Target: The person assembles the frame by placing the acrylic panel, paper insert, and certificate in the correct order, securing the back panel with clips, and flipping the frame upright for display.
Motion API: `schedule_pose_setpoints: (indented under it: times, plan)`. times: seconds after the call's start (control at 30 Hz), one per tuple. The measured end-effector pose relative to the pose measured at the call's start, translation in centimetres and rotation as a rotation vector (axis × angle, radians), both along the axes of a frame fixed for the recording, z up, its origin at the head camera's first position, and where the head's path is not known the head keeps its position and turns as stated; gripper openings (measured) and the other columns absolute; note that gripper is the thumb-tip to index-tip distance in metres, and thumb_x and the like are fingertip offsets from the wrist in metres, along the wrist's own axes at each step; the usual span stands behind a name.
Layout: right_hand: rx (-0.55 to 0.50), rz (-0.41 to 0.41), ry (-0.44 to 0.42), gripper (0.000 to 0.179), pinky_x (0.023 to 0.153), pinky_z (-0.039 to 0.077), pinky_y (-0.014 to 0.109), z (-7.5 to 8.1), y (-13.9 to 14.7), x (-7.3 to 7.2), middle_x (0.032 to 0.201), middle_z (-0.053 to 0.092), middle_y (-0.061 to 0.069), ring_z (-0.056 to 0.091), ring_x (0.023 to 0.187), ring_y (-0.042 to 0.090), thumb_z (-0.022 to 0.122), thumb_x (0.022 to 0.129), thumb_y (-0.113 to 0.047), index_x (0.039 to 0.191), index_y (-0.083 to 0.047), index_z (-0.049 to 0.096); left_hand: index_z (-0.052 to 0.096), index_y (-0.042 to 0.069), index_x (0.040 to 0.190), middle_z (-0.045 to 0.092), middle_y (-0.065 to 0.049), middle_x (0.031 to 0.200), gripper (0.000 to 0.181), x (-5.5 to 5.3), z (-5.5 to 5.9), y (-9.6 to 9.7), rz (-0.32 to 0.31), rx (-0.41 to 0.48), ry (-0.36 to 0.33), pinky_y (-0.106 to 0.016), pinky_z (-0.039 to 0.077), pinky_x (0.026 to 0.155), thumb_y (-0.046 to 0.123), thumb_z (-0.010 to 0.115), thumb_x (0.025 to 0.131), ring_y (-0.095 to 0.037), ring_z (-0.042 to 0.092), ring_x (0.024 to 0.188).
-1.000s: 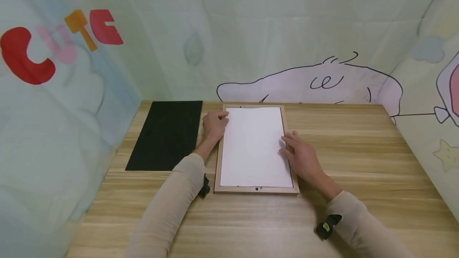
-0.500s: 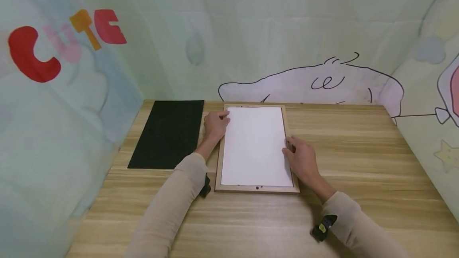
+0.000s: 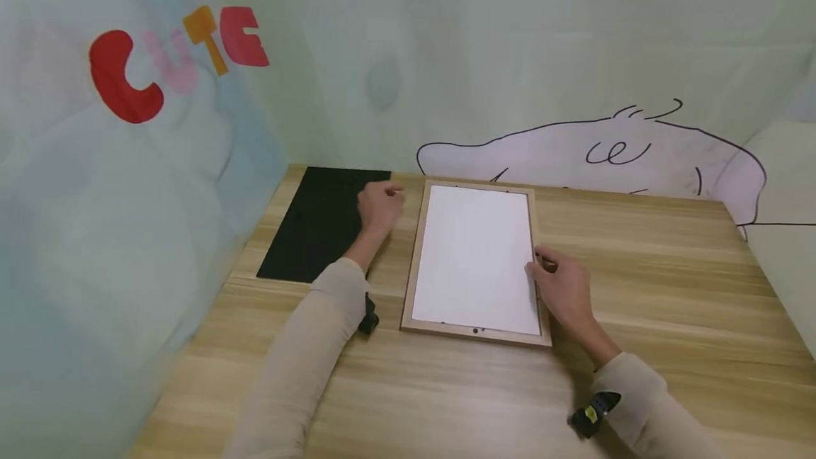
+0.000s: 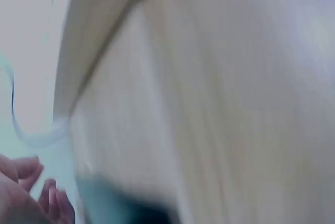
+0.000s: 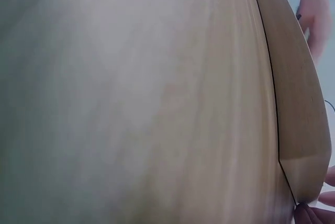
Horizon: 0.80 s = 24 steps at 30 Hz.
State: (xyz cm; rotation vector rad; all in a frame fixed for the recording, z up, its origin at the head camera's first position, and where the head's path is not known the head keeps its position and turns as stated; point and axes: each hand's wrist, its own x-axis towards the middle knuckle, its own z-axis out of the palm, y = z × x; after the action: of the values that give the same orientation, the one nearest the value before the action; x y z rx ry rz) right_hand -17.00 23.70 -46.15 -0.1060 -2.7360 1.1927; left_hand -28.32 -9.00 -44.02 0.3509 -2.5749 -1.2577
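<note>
A wooden picture frame point(image 3: 416, 268) lies flat on the table with a white sheet point(image 3: 478, 253) inside its rails. My right hand point(image 3: 564, 285) pinches the frame's right rail between thumb and fingers; in the right wrist view, its fingers point(image 5: 309, 214) meet the edge near a corner. Apart from the frame on the left, my left hand point(image 3: 379, 210) is in the air over the right edge of a black rectangular panel point(image 3: 312, 225). Its fingers are loosely bent with nothing between them. In the left wrist view, the fingers point(image 4: 55, 200) also hold nothing.
The wood-grain table point(image 3: 669, 289) reaches to a printed cloth backdrop point(image 3: 472, 76) behind and at the sides. Small dark marks sit on the frame's near rail. A black strap device point(image 3: 593, 413) is on the right wrist.
My left hand has left the frame's left rail and moved left to the black panel. The right hand has shifted from the sheet's edge onto the right rail. The head view has turned left.
</note>
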Motion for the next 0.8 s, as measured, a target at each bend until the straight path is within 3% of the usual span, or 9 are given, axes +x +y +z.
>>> schedule_pose_setpoints:
  times: [0.1, 0.2, 0.3, 0.37, 0.53, 0.63, 0.7, 0.8]
  plan:
    - [-0.028, 0.002, 0.035, 0.031, 0.066, 0.055, 0.032, 0.2, 0.2, -0.2, 0.107, 0.069, 0.013, 0.068, 0.092, 0.024, 0.065, 0.087, -0.022, 0.116, -0.011, 0.066, 0.069, 0.012, 0.102, 0.066, -0.007, 0.103, 0.021, -0.1, 1.0, -4.6, 0.144, -0.128, -0.076, -0.045, 0.044, 0.088, 0.025, 0.066, 0.085, -0.028, 0.058, 0.098]
    - [-0.049, -0.001, 0.053, 0.028, 0.069, 0.056, 0.033, -0.2, -0.2, -0.3, 0.104, 0.071, 0.012, 0.069, 0.090, 0.023, 0.065, 0.086, -0.020, 0.111, -0.009, 0.068, 0.054, 0.004, 0.121, 0.053, -0.019, 0.122, 0.046, 0.7, 0.6, -9.7, 0.271, -0.231, -0.277, -0.055, 0.037, 0.094, 0.033, 0.063, 0.087, -0.039, 0.044, 0.114]
    - [-0.054, 0.003, 0.052, 0.026, 0.069, 0.056, 0.031, -0.6, -0.7, -0.2, 0.101, 0.072, 0.011, 0.069, 0.088, 0.022, 0.066, 0.086, -0.020, 0.109, -0.008, 0.069, 0.031, -0.003, 0.138, 0.037, -0.027, 0.134, 0.072, 2.2, -0.4, -14.2, 0.330, -0.270, -0.490, -0.058, 0.034, 0.095, 0.043, 0.057, 0.089, -0.045, 0.034, 0.122]
    - [-0.050, 0.009, 0.050, 0.027, 0.069, 0.056, 0.031, -0.7, -1.0, -0.2, 0.100, 0.072, 0.010, 0.069, 0.088, 0.021, 0.065, 0.086, -0.021, 0.109, -0.009, 0.069, 0.023, -0.007, 0.140, 0.033, -0.030, 0.135, 0.082, 3.0, -0.8, -16.6, 0.348, -0.270, -0.567, -0.059, 0.032, 0.096, 0.048, 0.055, 0.088, -0.046, 0.032, 0.123]
    - [-0.054, 0.004, 0.062, 0.026, 0.066, 0.054, 0.029, -0.7, -1.5, -0.2, 0.098, 0.072, 0.007, 0.069, 0.086, 0.020, 0.066, 0.086, -0.023, 0.108, -0.011, 0.069, 0.028, -0.010, 0.136, 0.031, -0.034, 0.133, 0.089, 3.9, -0.8, -19.5, 0.306, -0.253, -0.621, -0.064, 0.028, 0.097, 0.056, 0.056, 0.084, -0.049, 0.028, 0.123]
    - [-0.057, -0.005, 0.062, 0.025, 0.065, 0.053, 0.026, -0.5, -1.5, -0.2, 0.097, 0.072, 0.006, 0.069, 0.085, 0.019, 0.066, 0.086, -0.023, 0.107, -0.011, 0.070, 0.041, -0.007, 0.128, 0.038, -0.032, 0.128, 0.079, 3.9, -0.5, -19.8, 0.274, -0.233, -0.637, -0.059, 0.035, 0.089, 0.056, 0.058, 0.083, -0.047, 0.034, 0.117]
    - [-0.060, -0.004, 0.058, 0.025, 0.064, 0.052, 0.025, -0.4, -1.5, -0.2, 0.098, 0.072, 0.006, 0.069, 0.085, 0.019, 0.065, 0.086, -0.024, 0.107, -0.011, 0.070, 0.050, -0.003, 0.118, 0.046, -0.028, 0.116, 0.070, 3.9, -0.2, -20.0, 0.261, -0.225, -0.643, -0.051, 0.040, 0.078, 0.056, 0.059, 0.082, -0.043, 0.041, 0.105]
    - [-0.060, -0.008, 0.050, 0.024, 0.062, 0.052, 0.024, -0.3, -1.5, -0.4, 0.098, 0.072, 0.005, 0.069, 0.083, 0.017, 0.065, 0.086, -0.025, 0.106, -0.013, 0.070, 0.055, -0.003, 0.107, 0.052, -0.017, 0.085, 0.059, 3.7, 0.3, -20.3, 0.229, -0.186, -0.593, -0.039, 0.041, 0.060, 0.050, 0.064, 0.082, -0.031, 0.049, 0.073]
